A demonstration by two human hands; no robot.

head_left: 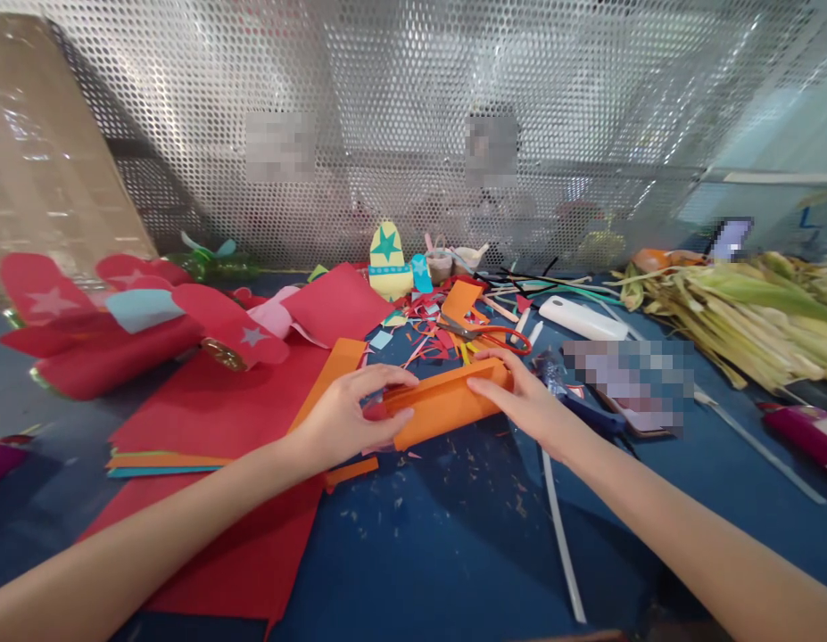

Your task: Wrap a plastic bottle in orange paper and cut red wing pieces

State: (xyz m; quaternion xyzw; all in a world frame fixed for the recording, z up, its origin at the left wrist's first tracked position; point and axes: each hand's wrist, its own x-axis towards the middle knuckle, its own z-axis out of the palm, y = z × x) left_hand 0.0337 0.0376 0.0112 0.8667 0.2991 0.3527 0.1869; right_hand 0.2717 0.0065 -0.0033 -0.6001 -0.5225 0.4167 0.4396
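Note:
An orange foam or paper sheet [446, 406], curled into a trough shape, is held above the blue table between my hands. My left hand [352, 406] grips its left end, thumb in front and fingers behind; something reddish shows at that end, but I cannot make out what. At the right end my right hand [516, 392] pinches the sheet between thumb and fingers. Just behind it lie scissors with orange handles [497, 337] and an orange offcut [463, 301]. A narrow orange strip [351, 473] rests near my left wrist.
Red sheets [239, 553] are stacked at left, below a red toy plane [119, 348]. Paper scraps [419, 334] lie behind my hands. To the right are a blue glue gun [587, 406], a glue stick [561, 535], a phone [627, 388], a white device [583, 318] and corn husks [761, 312].

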